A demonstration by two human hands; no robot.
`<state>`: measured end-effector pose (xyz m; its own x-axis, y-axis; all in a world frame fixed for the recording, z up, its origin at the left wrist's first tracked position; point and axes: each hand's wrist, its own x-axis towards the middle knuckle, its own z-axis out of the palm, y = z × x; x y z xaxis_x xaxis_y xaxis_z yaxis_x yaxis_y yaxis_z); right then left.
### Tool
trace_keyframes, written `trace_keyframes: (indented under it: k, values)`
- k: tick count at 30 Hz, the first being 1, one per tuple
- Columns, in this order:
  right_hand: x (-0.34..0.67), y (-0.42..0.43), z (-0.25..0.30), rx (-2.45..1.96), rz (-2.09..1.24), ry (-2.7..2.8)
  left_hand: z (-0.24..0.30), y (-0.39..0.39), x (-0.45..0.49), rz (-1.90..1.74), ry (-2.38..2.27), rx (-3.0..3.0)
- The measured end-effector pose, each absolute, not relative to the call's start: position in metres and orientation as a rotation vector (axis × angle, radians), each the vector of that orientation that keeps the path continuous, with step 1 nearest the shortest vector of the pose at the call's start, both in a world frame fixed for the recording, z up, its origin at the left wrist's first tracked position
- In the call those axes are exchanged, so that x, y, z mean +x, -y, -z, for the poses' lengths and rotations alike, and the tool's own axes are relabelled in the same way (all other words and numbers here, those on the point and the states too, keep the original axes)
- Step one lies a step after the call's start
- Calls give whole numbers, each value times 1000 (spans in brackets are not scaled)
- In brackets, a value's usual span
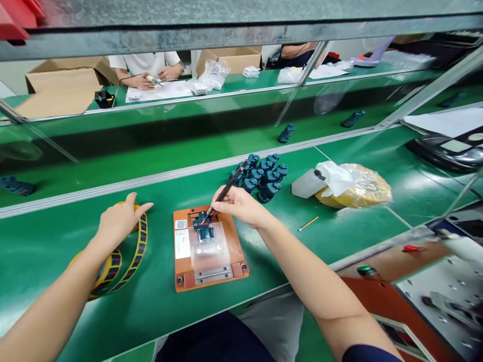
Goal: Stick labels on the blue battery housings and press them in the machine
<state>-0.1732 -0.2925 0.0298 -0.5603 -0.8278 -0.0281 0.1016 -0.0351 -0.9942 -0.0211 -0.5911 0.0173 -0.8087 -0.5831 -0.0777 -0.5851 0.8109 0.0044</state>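
My left hand [116,223] is at the left, its fingers curled round the upper end of a yellow-edged label strip [140,246], thumb and one finger sticking out. The strip curves up from a label roll [113,266] under my wrist. My right hand [239,203] grips dark tweezers [228,191] like a pen. Their tips touch or hover over a red marking on a dark teal tool housing [204,229]. That part sits in an orange fixture [237,251] with a clear plate [209,251]. Whether a label is between the tips cannot be made out.
Behind my right hand stand several dark teal housings [269,176]. To the right are a white bottle [307,182], a plastic-wrapped yellow roll [362,188] and a thin stick [308,223]. A green belt [169,161] carrying more housings crosses beyond. Co-workers' hands [143,80] work opposite.
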Motion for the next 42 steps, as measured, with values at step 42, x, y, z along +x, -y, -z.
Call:
trace_keyframes:
  k: [42]
  values:
    - [-171, 283, -6, -730, 1621, -1496, 23, 433, 58, -815, -3382, 471]
